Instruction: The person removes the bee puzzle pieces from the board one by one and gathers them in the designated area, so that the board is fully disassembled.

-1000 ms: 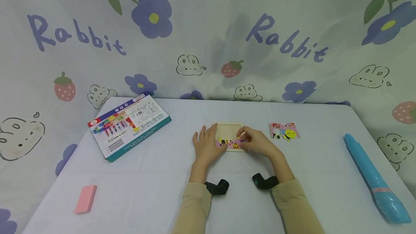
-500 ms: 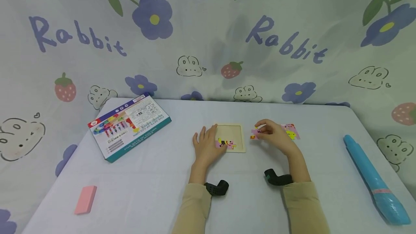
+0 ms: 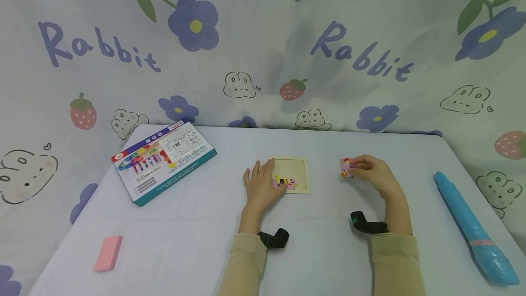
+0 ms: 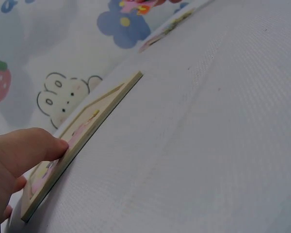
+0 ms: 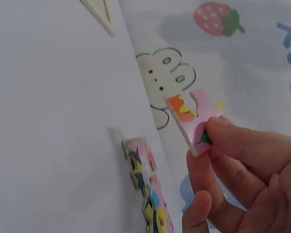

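Note:
Between thumb and fingertips, my right hand pinches a pink jigsaw piece with orange and green patches, raised off the table. Below it in the right wrist view lie joined puzzle pieces printed in pink, yellow and blue; in the head view the hand and held piece mostly cover them. My left hand lies with spread fingers along the left side of a square wooden puzzle tray. Its thumb rests on a pink, yellow and black piece at the tray's near edge.
A box with a teal side lies at the back left. Front left is a pink block. A long blue wrapped object lies along the right edge. Behind the white table hangs a patterned cloth.
My right hand has lifted the pink jigsaw piece out of the tray and carried it right, over the joined pieces. The left hand has stayed in place.

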Motion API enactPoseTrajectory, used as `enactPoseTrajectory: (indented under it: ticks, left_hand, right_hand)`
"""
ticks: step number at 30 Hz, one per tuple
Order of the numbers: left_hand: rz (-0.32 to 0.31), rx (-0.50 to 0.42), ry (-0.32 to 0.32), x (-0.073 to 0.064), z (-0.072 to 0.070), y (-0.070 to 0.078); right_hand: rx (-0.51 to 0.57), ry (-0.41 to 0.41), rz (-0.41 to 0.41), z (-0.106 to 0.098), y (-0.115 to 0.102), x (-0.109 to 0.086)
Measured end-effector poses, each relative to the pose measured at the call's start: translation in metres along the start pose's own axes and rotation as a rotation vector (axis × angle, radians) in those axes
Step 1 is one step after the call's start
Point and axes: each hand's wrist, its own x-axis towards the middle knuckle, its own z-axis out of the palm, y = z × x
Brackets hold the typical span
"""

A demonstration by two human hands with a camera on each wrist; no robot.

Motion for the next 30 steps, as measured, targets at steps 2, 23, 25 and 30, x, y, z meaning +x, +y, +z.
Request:
enactPoseTrajectory:
  ticks: [2,23,25,30]
  left_hand:
    - [0.001,0.001,0.001,0.0,0.0,0.0]
    - [0.007,-0.004,0.01,0.0,0.002,-0.001]
    - [0.007,-0.006,0.011,0.0,0.002,-0.001]
    - [0.007,-0.009,0.01,0.0,0.0,0.0]
  right_hand:
    - [0.01,0.017,0.022,-0.004,0.004,-0.002]
    - [-0.007,0.063,0.353,-0.031,0.037,-0.013]
    - [-0.02,0.062,0.365,-0.032,0.038,-0.015]
    - [-0.044,0.083,0.364,-0.032,0.039,-0.017]
